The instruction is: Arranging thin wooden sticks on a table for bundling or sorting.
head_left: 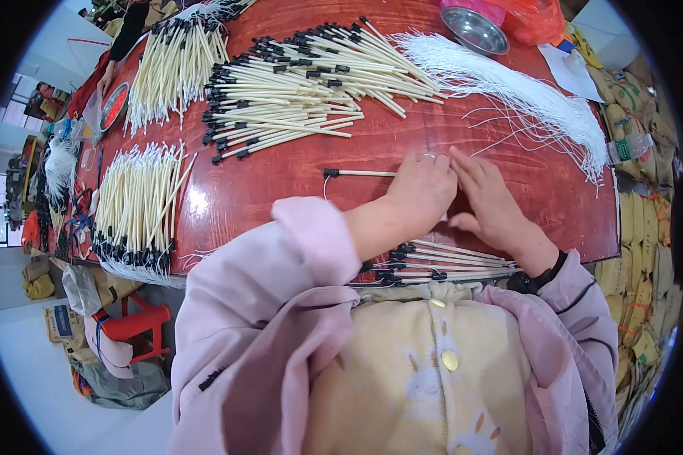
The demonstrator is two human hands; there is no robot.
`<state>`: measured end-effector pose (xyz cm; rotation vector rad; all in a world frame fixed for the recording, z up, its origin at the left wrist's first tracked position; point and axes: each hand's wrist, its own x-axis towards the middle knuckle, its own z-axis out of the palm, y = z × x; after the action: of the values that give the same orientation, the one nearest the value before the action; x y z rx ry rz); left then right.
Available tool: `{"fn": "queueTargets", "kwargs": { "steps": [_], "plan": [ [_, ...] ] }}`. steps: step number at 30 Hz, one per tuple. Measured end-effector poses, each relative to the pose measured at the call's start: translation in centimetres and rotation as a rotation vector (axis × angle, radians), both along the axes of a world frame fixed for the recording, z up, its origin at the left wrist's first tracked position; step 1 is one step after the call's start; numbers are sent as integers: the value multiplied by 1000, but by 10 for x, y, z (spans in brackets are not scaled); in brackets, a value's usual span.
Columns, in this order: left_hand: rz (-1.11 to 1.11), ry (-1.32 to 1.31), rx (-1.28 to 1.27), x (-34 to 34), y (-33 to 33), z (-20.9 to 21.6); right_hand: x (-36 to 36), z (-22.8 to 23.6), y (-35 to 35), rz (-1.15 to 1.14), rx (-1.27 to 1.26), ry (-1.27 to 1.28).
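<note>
A pale stick [368, 174] with a black clip-like end [331, 174] lies across the red tabletop, a white string hanging from that end. My left hand [426, 191] is closed over the stick's right end, which is hidden beneath the fingers. Close beside it is my right hand [495, 203], fingers stretched toward the left hand and thumb held apart; no object shows in it. Under my wrists, along the near table edge, lie several similar sticks with black ends [448, 262]. A large loose pile of such sticks [281, 95] spreads beyond my hands.
White strings [516, 87] fan out at the far right, near a metal bowl [474, 30]. Stick bundles stand at left, one near [136, 201] and one far [178, 64]. Another person's arm [129, 32] reaches in by a red-filled bowl [114, 106]. A red stool [140, 326] stands below left.
</note>
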<state>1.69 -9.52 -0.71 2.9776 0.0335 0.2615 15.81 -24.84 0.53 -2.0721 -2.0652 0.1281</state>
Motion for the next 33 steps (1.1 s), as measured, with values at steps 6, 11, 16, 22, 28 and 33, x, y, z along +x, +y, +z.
{"fn": "queueTargets", "kwargs": {
  "steps": [6, 11, 16, 22, 28, 33],
  "plan": [
    [422, -110, -20, -79, 41, 35, 16, -3, 7, -42, 145, 18],
    [615, -40, -238, -117, 68, -12, 7, -17, 34, 69, 209, 58],
    [552, -35, -122, -128, 70, -27, 4, -12, 35, 92, 233, -15],
    [612, 121, 128, -200, 109, 4, 8, -6, -27, 5, 155, 74],
    [909, 365, 126, -299, 121, 8, 17, 4, -83, -91, 1, 214],
    [920, 554, 232, -295, 118, 15, 19, 10, -91, -62, -19, 363]
  ]
}}
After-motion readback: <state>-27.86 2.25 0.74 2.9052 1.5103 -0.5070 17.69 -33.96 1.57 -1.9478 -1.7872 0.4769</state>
